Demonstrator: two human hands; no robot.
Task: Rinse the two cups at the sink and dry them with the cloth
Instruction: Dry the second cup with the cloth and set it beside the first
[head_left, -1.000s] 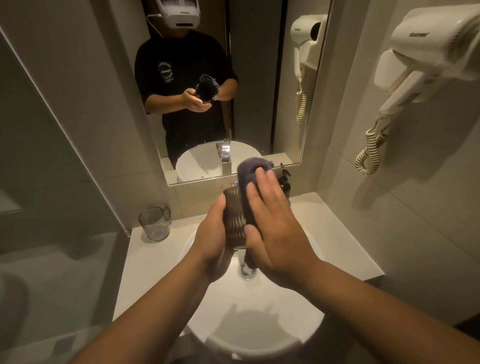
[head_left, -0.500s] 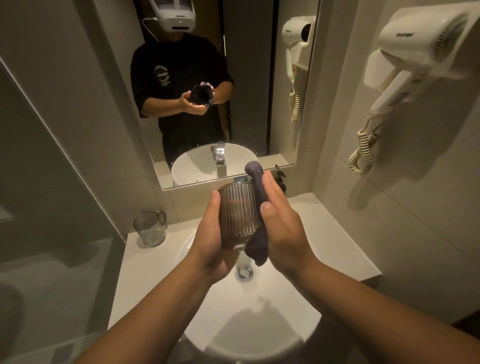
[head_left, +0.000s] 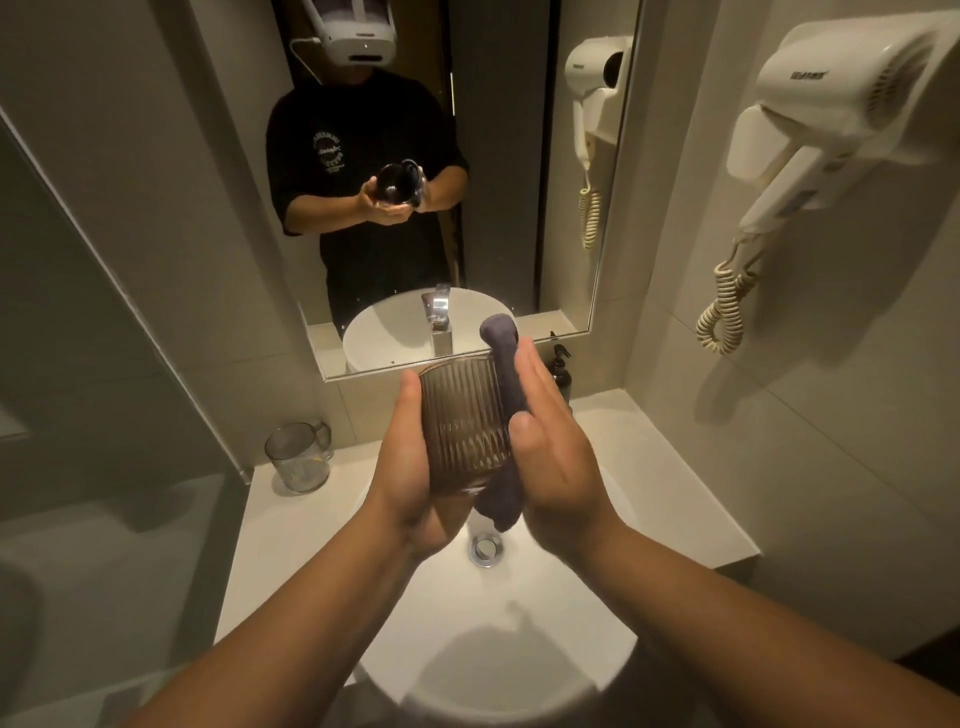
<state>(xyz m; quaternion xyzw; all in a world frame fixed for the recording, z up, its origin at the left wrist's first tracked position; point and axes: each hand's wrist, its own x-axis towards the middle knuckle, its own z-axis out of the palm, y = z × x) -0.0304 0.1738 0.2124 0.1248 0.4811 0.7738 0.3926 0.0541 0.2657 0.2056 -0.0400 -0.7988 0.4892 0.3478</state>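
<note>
I have the ribbed smoked-glass cup (head_left: 464, 422) up over the white basin (head_left: 498, 623), so any drips fall toward the drain (head_left: 485, 550) rather than onto the counter (head_left: 291, 525). My left hand (head_left: 410, 467) wraps the cup's left side and cradles its base, thumb lying up along the glass, which I judge keeps it steady against pressure from the other side. My right hand (head_left: 550, 441) is flat, fingers straight, pressing the dark grey cloth (head_left: 506, 415) against the cup's right wall; the cloth runs between palm and glass, one end poking up past the rim, the other hanging below the base. An open palm spreads the cloth over more of the ribbing, which looks like the reason for this hold. I read this as the drying step on this cup. The clear handled mug (head_left: 300, 457) stands upright on the counter at far left, just beside the glass partition (head_left: 130, 291), well apart from my hands; whether it is already rinsed or dried I cannot tell. The ribs may hold water, so the cup probably needs turning in the left hand.
</note>
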